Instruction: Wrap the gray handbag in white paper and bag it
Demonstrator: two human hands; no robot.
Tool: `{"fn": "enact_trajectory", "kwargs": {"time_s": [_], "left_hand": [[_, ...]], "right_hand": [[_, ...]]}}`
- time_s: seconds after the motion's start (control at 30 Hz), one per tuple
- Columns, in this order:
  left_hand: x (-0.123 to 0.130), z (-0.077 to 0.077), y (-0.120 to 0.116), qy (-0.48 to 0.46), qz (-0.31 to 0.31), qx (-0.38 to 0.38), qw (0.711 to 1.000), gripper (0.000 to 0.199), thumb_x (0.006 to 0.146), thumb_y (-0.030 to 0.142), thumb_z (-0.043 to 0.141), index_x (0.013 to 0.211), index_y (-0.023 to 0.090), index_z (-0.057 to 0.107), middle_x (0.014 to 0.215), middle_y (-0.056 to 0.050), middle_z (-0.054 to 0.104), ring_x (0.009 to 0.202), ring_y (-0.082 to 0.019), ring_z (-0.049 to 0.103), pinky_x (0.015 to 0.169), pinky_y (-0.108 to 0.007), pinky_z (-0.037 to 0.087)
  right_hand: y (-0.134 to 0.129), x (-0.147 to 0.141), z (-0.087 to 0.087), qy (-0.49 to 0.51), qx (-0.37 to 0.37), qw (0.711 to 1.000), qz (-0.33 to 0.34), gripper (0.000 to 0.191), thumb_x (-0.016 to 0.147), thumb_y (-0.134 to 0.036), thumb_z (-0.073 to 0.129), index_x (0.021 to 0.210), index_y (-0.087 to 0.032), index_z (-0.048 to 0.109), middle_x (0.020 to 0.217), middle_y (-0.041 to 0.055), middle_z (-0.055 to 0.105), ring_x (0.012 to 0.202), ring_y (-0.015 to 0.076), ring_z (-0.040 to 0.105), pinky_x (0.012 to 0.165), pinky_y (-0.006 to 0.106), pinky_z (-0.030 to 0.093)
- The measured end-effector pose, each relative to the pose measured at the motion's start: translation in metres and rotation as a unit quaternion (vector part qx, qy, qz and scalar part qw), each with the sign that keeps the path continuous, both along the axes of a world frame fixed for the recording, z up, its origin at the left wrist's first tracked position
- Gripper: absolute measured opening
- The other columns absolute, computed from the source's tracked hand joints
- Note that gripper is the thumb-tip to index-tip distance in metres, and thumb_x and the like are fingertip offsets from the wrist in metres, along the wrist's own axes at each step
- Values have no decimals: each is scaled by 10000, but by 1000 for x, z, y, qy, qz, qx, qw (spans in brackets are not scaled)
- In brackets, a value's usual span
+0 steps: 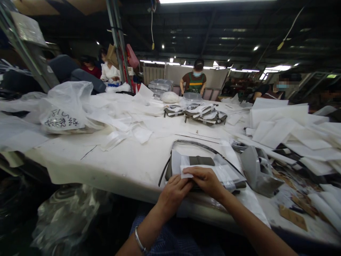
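In front of me on the table lies a dark olive handbag (201, 161), its strap (198, 143) arched out on the far side. Thin white wrapping paper (176, 161) and clear plastic partly cover the bag. At its near edge, my right hand (206, 179) pinches a folded white paper sheet (188, 171) between thumb and fingers. Just left of it, my left hand (174, 192) has its fingers curled against the near edge of the same sheet and bag. The fingertips of both hands almost meet, and what lies beneath them is hidden.
A grey structured bag piece (259, 172) stands to the right, near stacked white sheets (282, 121) and brown tags (293, 217). More wrapped bags (205, 113) lie farther back. A marked plastic bag (65, 110) sits left. A masked co-worker (195, 81) stands across the table.
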State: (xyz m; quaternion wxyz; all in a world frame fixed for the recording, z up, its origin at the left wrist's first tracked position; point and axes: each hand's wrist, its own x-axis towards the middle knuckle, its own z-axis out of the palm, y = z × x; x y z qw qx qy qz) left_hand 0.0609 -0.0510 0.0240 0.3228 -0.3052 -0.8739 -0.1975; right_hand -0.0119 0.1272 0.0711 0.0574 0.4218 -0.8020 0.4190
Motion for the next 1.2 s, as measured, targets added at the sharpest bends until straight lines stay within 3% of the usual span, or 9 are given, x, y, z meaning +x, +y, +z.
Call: {"fn": "enact_trajectory", "kwargs": {"time_s": [0.23,0.43,0.57,0.67,0.77,0.83,0.9,1.0,1.2], "left_hand": [[0,-18,-3,83,19,69,994,225,985,205,506,1185,158,596,1127,-106,666,1100,-216,614,1012,-388,513],[3,-23,-1,69,44,141,987,314,960,249,563,1246,122,553,1187,-138,642,1134,-215,601,998,-355,531],[5,-17,-2,45,46,112,992,392,980,187,500,1372,168,493,1323,-113,595,1213,-203,560,1033,-346,508],[5,-14,-2,51,39,70,996,390,992,190,474,1381,192,502,1346,-60,597,1261,-214,524,1052,-374,498],[5,-15,-2,66,49,49,995,389,994,164,460,1379,197,509,1360,-37,591,1317,-232,476,1044,-409,503],[6,-17,-2,64,51,37,996,399,998,145,440,1389,198,498,1374,-38,580,1326,-230,471,1045,-417,503],[5,-18,-2,66,52,28,996,410,998,135,429,1399,198,489,1376,-44,578,1318,-225,484,1047,-415,504],[5,-20,-2,74,55,18,996,424,989,130,440,1407,188,480,1377,-58,575,1326,-228,480,1051,-413,504],[2,-22,-1,98,60,12,993,421,990,132,439,1408,173,476,1386,-51,567,1360,-222,442,1083,-403,477]], "right_hand": [[10,15,-5,16,-11,1000,-6,326,876,-106,560,1110,-256,731,1106,30,744,1055,195,698,981,339,567],[14,24,-18,156,-10,987,34,374,913,-90,513,1199,-263,682,1163,50,724,1120,191,670,1055,416,527],[18,39,-19,237,15,971,38,349,922,-133,548,1235,-244,655,1203,72,707,1166,207,645,1064,421,517],[23,45,-3,220,32,974,43,200,901,-227,621,1078,-243,714,1076,56,752,1063,212,692,988,362,562],[22,28,18,171,40,984,-34,159,934,-264,575,925,-241,732,933,36,767,889,176,721,865,286,581],[15,2,28,148,98,978,-114,220,962,-295,528,1016,-220,727,1039,57,755,978,193,702,929,304,545],[4,-28,30,120,213,959,-144,307,974,-320,499,1175,-176,681,1222,103,693,1148,244,637,1025,364,484],[-15,-60,23,89,337,931,-111,341,979,-290,466,1209,-133,662,1280,154,652,1206,292,595,1047,427,444],[-37,-73,14,87,374,923,-37,320,1000,-248,400,1025,-154,705,1155,138,709,1226,276,572,1099,461,342]]}}
